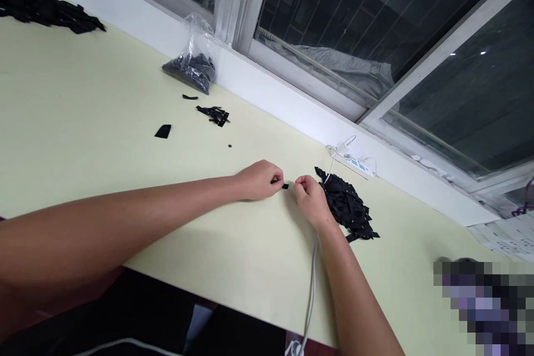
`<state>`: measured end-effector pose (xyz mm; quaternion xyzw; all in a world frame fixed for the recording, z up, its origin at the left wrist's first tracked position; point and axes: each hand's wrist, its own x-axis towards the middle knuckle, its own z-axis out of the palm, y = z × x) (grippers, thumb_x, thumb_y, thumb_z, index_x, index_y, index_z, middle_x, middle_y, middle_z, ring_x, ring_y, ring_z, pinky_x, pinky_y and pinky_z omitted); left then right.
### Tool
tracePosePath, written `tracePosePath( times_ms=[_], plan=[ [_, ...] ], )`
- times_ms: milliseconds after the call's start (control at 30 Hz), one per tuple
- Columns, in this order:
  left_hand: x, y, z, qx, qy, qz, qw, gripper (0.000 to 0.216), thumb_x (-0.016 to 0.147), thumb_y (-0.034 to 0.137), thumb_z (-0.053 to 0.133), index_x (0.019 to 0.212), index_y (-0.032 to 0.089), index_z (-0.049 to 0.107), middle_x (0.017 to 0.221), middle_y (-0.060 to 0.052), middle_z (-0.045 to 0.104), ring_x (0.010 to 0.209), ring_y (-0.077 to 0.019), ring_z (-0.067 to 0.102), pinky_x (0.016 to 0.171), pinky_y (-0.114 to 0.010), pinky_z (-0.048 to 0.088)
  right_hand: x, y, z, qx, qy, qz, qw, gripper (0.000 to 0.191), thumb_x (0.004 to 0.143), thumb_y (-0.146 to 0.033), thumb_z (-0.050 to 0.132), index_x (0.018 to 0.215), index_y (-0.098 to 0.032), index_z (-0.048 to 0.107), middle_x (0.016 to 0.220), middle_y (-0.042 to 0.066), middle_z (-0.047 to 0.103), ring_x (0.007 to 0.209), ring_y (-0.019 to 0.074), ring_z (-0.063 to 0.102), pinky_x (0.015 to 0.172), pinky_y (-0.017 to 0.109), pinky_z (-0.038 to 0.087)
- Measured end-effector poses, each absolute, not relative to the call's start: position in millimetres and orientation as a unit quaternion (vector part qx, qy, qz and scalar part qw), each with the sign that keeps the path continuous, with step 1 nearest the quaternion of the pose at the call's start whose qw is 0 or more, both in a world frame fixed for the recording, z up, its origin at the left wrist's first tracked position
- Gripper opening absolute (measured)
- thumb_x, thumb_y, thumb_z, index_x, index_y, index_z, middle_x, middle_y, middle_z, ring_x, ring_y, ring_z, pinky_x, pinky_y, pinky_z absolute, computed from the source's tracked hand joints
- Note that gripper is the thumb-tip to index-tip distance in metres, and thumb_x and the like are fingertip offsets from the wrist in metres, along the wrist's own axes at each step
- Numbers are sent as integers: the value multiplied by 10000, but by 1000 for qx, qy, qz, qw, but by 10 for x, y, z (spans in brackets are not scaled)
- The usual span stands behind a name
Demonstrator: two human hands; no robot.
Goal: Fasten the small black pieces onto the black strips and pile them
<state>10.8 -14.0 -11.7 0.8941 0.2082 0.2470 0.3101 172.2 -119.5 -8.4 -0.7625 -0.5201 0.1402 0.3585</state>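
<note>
My left hand point(259, 179) and my right hand point(311, 200) meet over the pale yellow table point(83, 139). Both are closed in a pinch on one small black strip point(284, 185) held between them just above the tabletop. Right beside my right hand lies a heap of similar black strips point(347, 204). A white cable point(311, 289) runs under my right forearm to the table's front edge.
A smaller pile of black pieces point(214, 114), a loose black patch point(163, 131) and a clear plastic bag of black parts point(192, 67) lie further off by the window ledge. More black pieces point(45, 8) sit far left. A white power strip point(354, 162) rests at the wall.
</note>
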Motion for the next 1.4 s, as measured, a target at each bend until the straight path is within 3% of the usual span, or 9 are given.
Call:
tracePosePath(
  times_ms=[267, 800, 1400],
  plan=[
    [100, -149, -104, 892, 207, 243, 319, 198, 819, 246, 510, 726, 181, 672, 695, -20, 668, 611, -141, 546, 572, -281, 347, 1713, -1206, -90, -758, -527, 133, 362, 172, 800, -356, 489, 908, -227, 525, 613, -45, 540, 562, 163, 474, 568, 278, 343],
    [98, -165, -87, 893, 201, 246, 318, 185, 809, 229, 513, 699, 181, 654, 666, -9, 653, 593, -134, 522, 568, -279, 336, 1740, -1195, -102, -752, -524, 141, 375, 154, 800, -363, 490, 846, -223, 532, 655, -26, 554, 566, 157, 463, 553, 280, 348],
    [104, -145, -119, 900, 192, 241, 309, 184, 811, 225, 500, 682, 183, 623, 657, -5, 647, 584, -128, 516, 571, -277, 334, 1747, -1178, -135, -752, -500, 170, 395, 125, 770, -334, 520, 838, -230, 508, 554, -61, 503, 492, 136, 425, 503, 257, 330]
  ],
)
